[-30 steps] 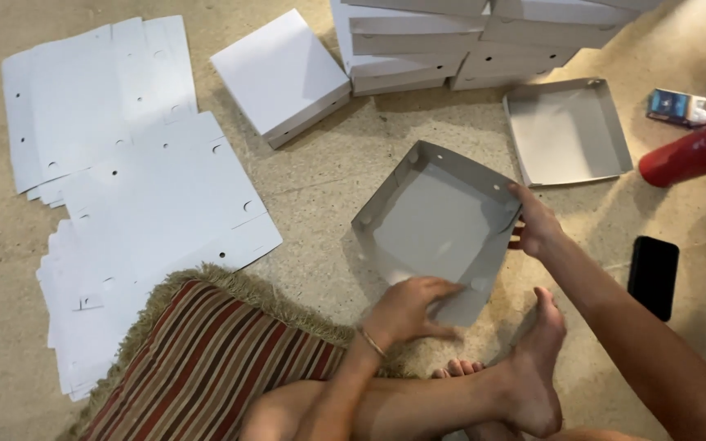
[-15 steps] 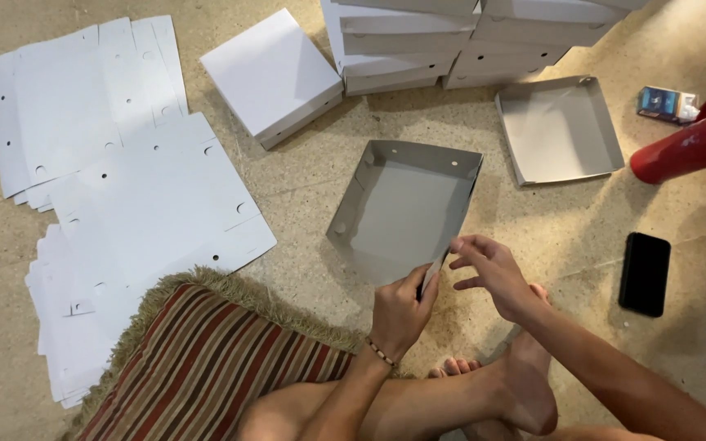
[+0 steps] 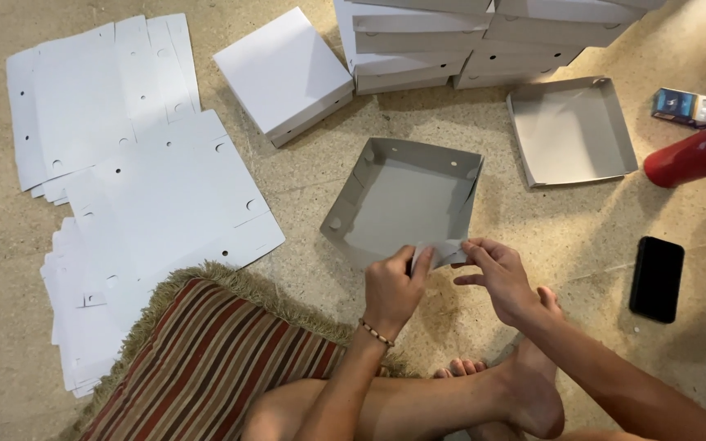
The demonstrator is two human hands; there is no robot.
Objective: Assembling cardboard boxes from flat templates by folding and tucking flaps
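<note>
Tray (image 3: 402, 208), grey cardboard, half-folded, frame centre on floor. My left hand (image 3: 391, 290) and right hand (image 3: 496, 273) both pinch its near corner flap, fingers clamped on card. Flat white blanks (image 3: 149, 196) at left; black phone (image 3: 656, 278) at right.

matt grey cardboard box (image 3: 402, 208), smooth; flat white card sheets (image 3: 165, 196); rough speckled floor (image 3: 582, 237); glossy black phone (image 3: 656, 278); woven striped cushion (image 3: 206, 359).

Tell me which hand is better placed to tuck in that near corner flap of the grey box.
Right, probably: the right hand pinches the flap by its fingertips, while the left hand braces the grey box beside it.
</note>
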